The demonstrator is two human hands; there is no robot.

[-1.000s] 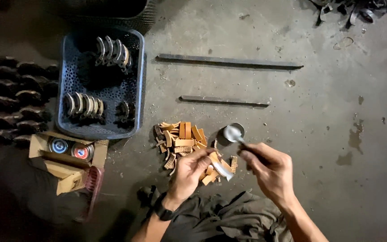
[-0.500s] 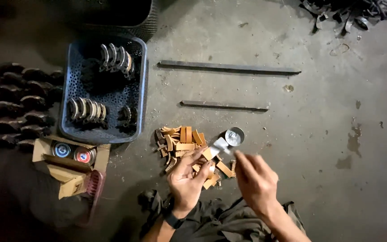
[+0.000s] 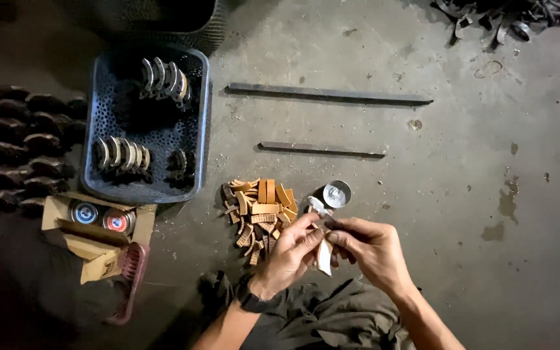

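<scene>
My left hand [image 3: 288,254] and right hand [image 3: 369,248] meet low in the middle of the head view, just above my lap. Between them is a pale curved piece [image 3: 324,256], gripped by my left fingers. My right hand pinches a thin stick with a whitish tip [image 3: 317,206] that points up toward a small open round tin [image 3: 336,193] on the floor. A pile of brown curved lining strips [image 3: 262,209] lies just left of my hands. A dark watch sits on my left wrist.
A blue perforated basket [image 3: 199,136] at the left holds rows of curved metal shoes. An open cardboard box [image 3: 66,223] with two round tins lies below it. Dark curved parts line the far left. Two long metal bars [image 3: 328,94] lie on the concrete floor beyond the tin.
My right hand has drawn back from the round tin toward my left hand. Both hands have closed in together around the pale piece.
</scene>
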